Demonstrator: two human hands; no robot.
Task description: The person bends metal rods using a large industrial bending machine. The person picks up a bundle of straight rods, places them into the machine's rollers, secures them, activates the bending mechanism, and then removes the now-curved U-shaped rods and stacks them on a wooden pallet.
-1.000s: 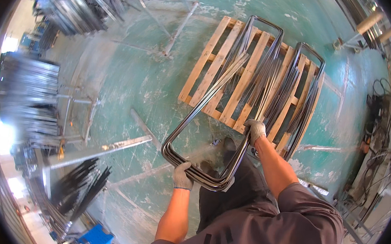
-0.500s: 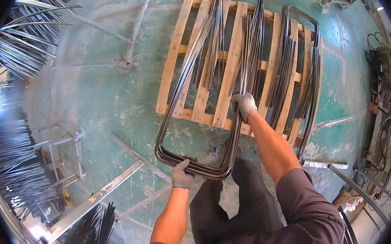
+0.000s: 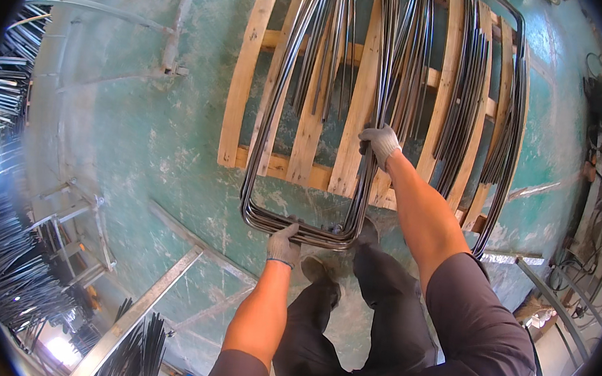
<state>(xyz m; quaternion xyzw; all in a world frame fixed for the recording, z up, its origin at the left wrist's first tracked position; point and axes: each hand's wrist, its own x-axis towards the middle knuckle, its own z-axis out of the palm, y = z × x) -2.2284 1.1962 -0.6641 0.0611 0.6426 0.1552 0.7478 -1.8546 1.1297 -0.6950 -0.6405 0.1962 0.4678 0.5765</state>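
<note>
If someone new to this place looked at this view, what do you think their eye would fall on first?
Probably the U-shaped bundle of metal rods at the centre, held by the gloved left hand at its near bend and the gloved right hand along its right side. Its far ends reach over a wooden pallet bearing more bent rods. At the lower left edge, a dense mass of thin rods stands out too.

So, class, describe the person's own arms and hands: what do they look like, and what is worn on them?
The left hand and right hand wear pale grey, knitted-looking gloves; the left one's cuff has a thin dark edge. The forearms are bare, below short, plain, dark brownish-grey sleeves.
</note>
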